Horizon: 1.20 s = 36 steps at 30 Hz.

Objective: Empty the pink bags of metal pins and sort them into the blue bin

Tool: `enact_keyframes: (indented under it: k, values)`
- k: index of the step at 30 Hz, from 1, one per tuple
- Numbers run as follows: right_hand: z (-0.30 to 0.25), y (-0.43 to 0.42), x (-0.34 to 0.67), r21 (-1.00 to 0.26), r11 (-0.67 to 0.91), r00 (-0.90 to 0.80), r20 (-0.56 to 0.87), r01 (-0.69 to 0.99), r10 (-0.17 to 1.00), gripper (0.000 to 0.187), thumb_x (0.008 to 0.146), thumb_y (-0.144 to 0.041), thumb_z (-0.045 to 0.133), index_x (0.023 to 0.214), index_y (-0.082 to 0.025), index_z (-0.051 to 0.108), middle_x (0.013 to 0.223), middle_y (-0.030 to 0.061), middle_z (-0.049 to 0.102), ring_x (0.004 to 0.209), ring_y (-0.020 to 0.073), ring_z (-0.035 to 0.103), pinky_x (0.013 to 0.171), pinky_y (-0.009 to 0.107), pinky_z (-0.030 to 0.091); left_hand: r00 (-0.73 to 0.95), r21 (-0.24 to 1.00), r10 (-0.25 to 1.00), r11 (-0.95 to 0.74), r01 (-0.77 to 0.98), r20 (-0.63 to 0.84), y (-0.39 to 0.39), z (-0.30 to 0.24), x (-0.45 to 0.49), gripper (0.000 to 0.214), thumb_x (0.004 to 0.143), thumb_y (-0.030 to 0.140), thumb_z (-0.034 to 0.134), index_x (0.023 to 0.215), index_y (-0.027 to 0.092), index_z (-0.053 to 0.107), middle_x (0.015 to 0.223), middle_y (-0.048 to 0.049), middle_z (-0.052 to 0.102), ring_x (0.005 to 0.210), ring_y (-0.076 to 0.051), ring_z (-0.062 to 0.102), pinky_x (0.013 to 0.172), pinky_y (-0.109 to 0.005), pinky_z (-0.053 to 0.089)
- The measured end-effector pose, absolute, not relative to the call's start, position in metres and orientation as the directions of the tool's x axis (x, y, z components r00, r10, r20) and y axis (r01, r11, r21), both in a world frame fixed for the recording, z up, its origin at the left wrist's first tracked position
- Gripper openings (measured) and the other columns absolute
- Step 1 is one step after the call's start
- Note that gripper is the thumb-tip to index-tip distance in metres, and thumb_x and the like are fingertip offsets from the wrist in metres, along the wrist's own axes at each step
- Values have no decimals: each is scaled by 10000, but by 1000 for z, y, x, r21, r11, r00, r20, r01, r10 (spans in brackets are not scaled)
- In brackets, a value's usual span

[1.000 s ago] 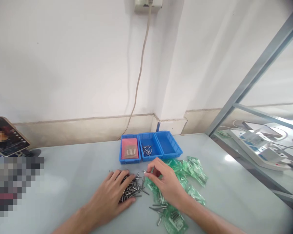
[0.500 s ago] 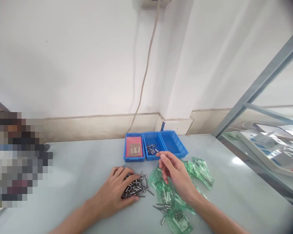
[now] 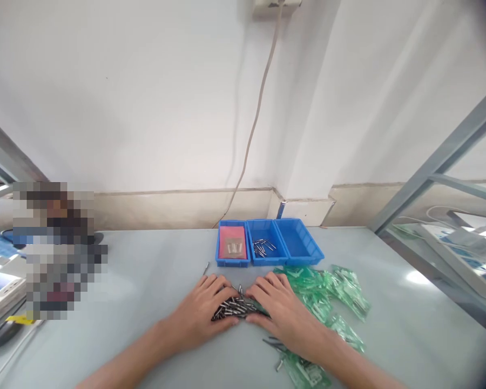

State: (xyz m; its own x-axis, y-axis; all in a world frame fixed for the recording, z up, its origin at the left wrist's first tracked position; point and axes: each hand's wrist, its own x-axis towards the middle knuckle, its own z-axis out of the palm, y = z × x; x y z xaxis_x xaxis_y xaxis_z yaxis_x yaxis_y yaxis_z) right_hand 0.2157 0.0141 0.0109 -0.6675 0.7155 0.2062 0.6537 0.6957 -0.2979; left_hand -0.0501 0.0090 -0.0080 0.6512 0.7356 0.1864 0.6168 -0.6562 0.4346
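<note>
A heap of small metal pins (image 3: 235,308) lies on the grey table, hemmed in from both sides. Curved around its left side is my left hand (image 3: 204,305), thumb low and fingers along the back edge. My right hand (image 3: 277,305) cups the right side in the same way, its palm facing the heap. Part of the heap is hidden under both hands. One loose pin (image 3: 206,268) lies behind my left hand. A few more pins (image 3: 279,364) rest below my right wrist, beside green plastic packets (image 3: 308,373) with metal parts inside.
Three blue trays stand behind: a left tray (image 3: 232,264) with a pink sheet and small clear bag, a middle tray (image 3: 281,251) with some pins, and a right tray (image 3: 303,246). More green packets (image 3: 350,292) lie at right. A pixelated person (image 3: 60,248) is at far left.
My right hand has come down from above the green packets, near the middle tray, to the heap's right side. My left hand remains at the heap. The camera view has shifted left.
</note>
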Motion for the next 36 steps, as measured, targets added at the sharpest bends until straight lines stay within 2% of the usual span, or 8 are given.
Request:
enact_keyframes:
  k: [2, 6, 9, 12, 17, 24, 29, 36]
  values:
    - [8, 15, 214, -264, 699, -668, 210, 664, 714, 154, 1006, -267, 789, 1096, -245, 666, 1079, 35, 714, 1027, 290, 612, 898, 437, 459, 642, 437, 743, -650, 622, 191, 9, -9, -50, 298, 1068, 425, 668, 1303, 247, 625, 1240, -68, 639, 1103, -267, 602, 1008, -431, 498]
    - [2, 17, 214, -230, 719, -677, 243, 656, 695, 51, 1064, -205, 692, 1052, -237, 654, 1052, 35, 702, 1010, 275, 596, 893, 421, 442, 630, 437, 745, -653, 619, 220, 8, -9, -51, 280, 1061, 405, 673, 1282, 240, 624, 1357, -88, 599, 1169, -270, 605, 1046, -431, 500]
    - [-1, 19, 216, -223, 729, -681, 262, 647, 684, 131, 1105, -152, 587, 1022, -229, 654, 1012, 36, 690, 977, 264, 579, 886, 418, 428, 645, 428, 733, -665, 611, 218, 8, -7, -51, 286, 1063, 395, 673, 1297, 241, 614, 1395, -79, 604, 1164, -265, 601, 1072, -441, 487]
    - [1, 20, 216, -232, 726, -671, 278, 647, 687, 190, 1124, -152, 531, 1012, -227, 664, 993, 43, 683, 956, 260, 570, 874, 416, 431, 657, 429, 723, -674, 601, 214, 9, -6, -51, 288, 1076, 409, 655, 1304, 239, 608, 1318, -70, 649, 1119, -260, 596, 1051, -439, 485]
    - [8, 19, 217, -356, 684, -630, 272, 637, 728, 193, 1135, -169, 500, 1054, -234, 662, 1025, 55, 684, 972, 263, 560, 899, 438, 470, 652, 438, 726, -671, 599, 221, 9, -7, -52, 261, 1089, 431, 634, 1264, 238, 619, 1227, -66, 670, 1070, -256, 598, 1009, -426, 487]
    - [7, 21, 220, -560, 608, -516, 336, 563, 788, 159, 1153, -241, 486, 1101, -255, 635, 1084, 64, 694, 1073, 277, 572, 919, 435, 519, 650, 443, 725, -672, 594, 227, 8, -7, -52, 263, 1092, 428, 635, 1267, 232, 620, 1225, -63, 670, 1074, -249, 602, 981, -398, 492]
    - [7, 23, 222, -617, 551, -454, 328, 562, 829, 151, 1152, -275, 491, 1087, -259, 626, 1079, 67, 694, 1067, 282, 584, 896, 432, 534, 652, 450, 721, -676, 584, 235, 9, -6, -53, 252, 1101, 442, 620, 1246, 236, 624, 1203, -55, 673, 1052, -240, 600, 996, -399, 484]
    - [3, 22, 221, -634, 558, -480, 316, 536, 819, 184, 1136, -236, 501, 1025, -264, 645, 1057, 59, 706, 1077, 278, 588, 929, 424, 526, 660, 431, 708, -693, 578, 252, 9, -7, -52, 252, 1120, 447, 579, 1251, 239, 634, 1195, -64, 679, 1045, -241, 595, 966, -389, 489]
